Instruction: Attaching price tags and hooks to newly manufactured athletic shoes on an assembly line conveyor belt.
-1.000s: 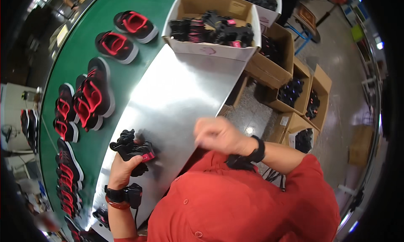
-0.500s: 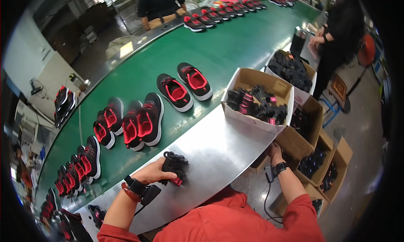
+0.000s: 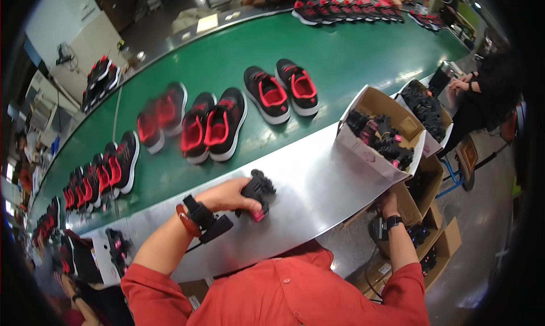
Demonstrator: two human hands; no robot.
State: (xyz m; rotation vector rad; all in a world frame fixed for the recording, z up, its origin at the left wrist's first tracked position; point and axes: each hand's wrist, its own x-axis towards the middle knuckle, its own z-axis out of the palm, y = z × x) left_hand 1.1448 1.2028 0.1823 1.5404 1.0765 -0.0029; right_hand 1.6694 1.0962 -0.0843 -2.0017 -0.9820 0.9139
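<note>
On the metal table (image 3: 306, 181) my left hand (image 3: 231, 195) is closed around a black knobbly bundle (image 3: 259, 188) with a pink piece at its lower end. The bundle's exact kind is not clear. Low at the table's right edge, beside the cardboard boxes, is my right hand (image 3: 388, 203); its fingers are mostly hidden. Beyond that edge stands a white-sided carton (image 3: 379, 137) holding several similar black bundles with pink pieces. Nearest beyond my left hand, a pair of black shoes with red linings (image 3: 218, 124) rests on the green belt (image 3: 187, 70).
More black and red shoes stand along the belt, including a far row (image 3: 346, 11). A second carton (image 3: 440, 127) and open brown boxes (image 3: 448, 241) crowd the right side. A person in dark clothes (image 3: 494, 82) is at the far right; another person's forearm (image 3: 82, 303) shows lower left.
The whole view has shifted, so the belt, shoes and cartons sit differently in it. My left hand keeps its hold on the bundle. My right hand stays low by the table edge.
</note>
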